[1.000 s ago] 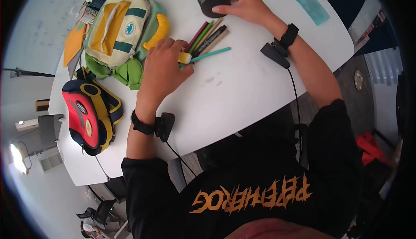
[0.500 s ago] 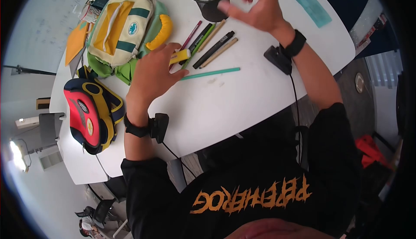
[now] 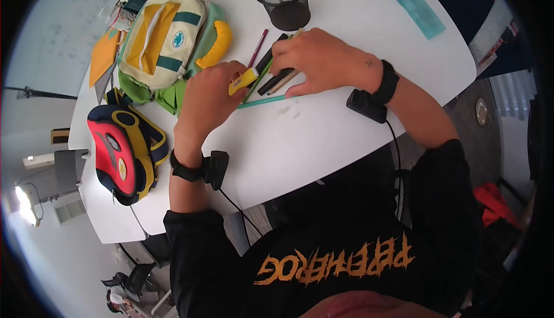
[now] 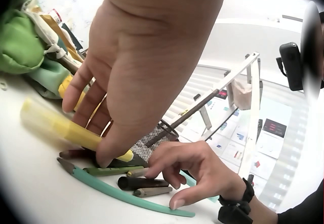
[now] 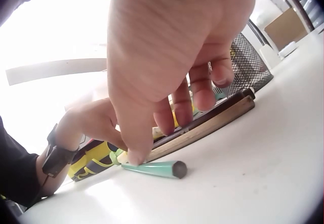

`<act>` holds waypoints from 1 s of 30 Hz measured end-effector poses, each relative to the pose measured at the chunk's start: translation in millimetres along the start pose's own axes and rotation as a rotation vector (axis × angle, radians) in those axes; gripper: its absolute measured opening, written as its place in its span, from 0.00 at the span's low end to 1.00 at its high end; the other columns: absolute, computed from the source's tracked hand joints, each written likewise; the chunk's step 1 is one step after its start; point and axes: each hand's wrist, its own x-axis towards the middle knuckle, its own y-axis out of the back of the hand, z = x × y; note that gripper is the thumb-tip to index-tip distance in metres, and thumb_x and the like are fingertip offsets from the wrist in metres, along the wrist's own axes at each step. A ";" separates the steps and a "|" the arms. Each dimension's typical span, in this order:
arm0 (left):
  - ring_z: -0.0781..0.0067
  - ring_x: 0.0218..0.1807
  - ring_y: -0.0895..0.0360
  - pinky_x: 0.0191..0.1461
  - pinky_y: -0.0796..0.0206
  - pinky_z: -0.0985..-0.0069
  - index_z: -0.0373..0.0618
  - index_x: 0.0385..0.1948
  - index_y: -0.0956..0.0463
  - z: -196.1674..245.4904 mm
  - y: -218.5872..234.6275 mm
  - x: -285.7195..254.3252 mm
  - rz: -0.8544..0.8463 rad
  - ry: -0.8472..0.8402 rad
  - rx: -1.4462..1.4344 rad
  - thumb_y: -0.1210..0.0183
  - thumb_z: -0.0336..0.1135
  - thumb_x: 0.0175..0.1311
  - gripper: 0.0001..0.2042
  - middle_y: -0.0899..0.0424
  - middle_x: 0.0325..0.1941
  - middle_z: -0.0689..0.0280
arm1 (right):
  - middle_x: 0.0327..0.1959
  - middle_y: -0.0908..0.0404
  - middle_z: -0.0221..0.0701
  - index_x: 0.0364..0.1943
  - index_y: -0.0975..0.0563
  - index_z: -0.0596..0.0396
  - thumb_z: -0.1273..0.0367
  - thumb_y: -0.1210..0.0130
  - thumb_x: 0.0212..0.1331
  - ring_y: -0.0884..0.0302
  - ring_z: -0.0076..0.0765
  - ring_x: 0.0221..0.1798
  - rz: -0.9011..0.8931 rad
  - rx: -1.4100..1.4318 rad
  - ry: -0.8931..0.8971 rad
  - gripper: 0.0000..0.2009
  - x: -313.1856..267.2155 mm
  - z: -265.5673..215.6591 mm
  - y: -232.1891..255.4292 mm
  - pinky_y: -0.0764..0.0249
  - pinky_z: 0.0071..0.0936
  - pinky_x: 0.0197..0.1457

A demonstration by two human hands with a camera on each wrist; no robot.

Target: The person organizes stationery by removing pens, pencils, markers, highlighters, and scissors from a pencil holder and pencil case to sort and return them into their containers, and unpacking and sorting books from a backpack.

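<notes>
My left hand (image 3: 210,96) holds a yellow highlighter (image 3: 243,81) between thumb and fingers, above the left ends of the pens. Over the loose pens and pencils, my right hand (image 3: 329,61) reaches down with bent, spread fingers; its thumb tip is right at the teal pencil (image 3: 262,102). Beneath those fingers lie a black marker (image 4: 142,183) and a wooden pencil (image 5: 202,127), partly hidden in the head view. A purple pencil (image 3: 258,48) points toward the black mesh pen cup (image 3: 283,18), which stands upright just beyond.
A cream and green backpack (image 3: 158,44) with a yellow handle lies left of the pens. Nearer on the left is a red and navy pencil case (image 3: 118,150). A teal strip (image 3: 412,6) lies at the far right of the white table (image 3: 277,156).
My right hand has let go of the mesh cup and come down over the pens. The pens are more spread out, and the left hand still holds the highlighter.
</notes>
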 end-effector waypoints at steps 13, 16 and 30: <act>0.63 0.39 0.13 0.46 0.24 0.68 0.43 0.47 0.16 26.2 66.9 29.4 0.232 -0.183 -0.215 0.27 0.31 0.59 0.15 0.11 0.37 0.62 | 0.45 0.17 0.27 0.47 0.14 0.48 0.61 0.28 0.59 0.15 0.41 0.44 -0.053 0.058 0.006 0.15 1.8 -0.8 -1.1 0.20 0.38 0.48; 0.74 0.39 0.14 0.44 0.24 0.74 0.43 0.50 0.15 34.0 84.4 52.3 0.350 -0.250 -0.305 0.26 0.31 0.61 0.16 0.10 0.40 0.65 | 0.46 0.17 0.28 0.49 0.15 0.48 0.61 0.28 0.59 0.15 0.42 0.46 -0.020 0.122 0.018 0.16 1.4 0.6 -3.7 0.20 0.38 0.49; 0.77 0.35 0.17 0.40 0.26 0.76 0.44 0.58 0.18 22.3 41.2 121.5 0.269 -0.271 -0.260 0.27 0.40 0.67 0.21 0.10 0.42 0.64 | 0.39 0.17 0.25 0.39 0.14 0.46 0.67 0.28 0.53 0.14 0.39 0.40 -0.040 0.136 0.030 0.10 2.7 1.9 5.0 0.20 0.37 0.45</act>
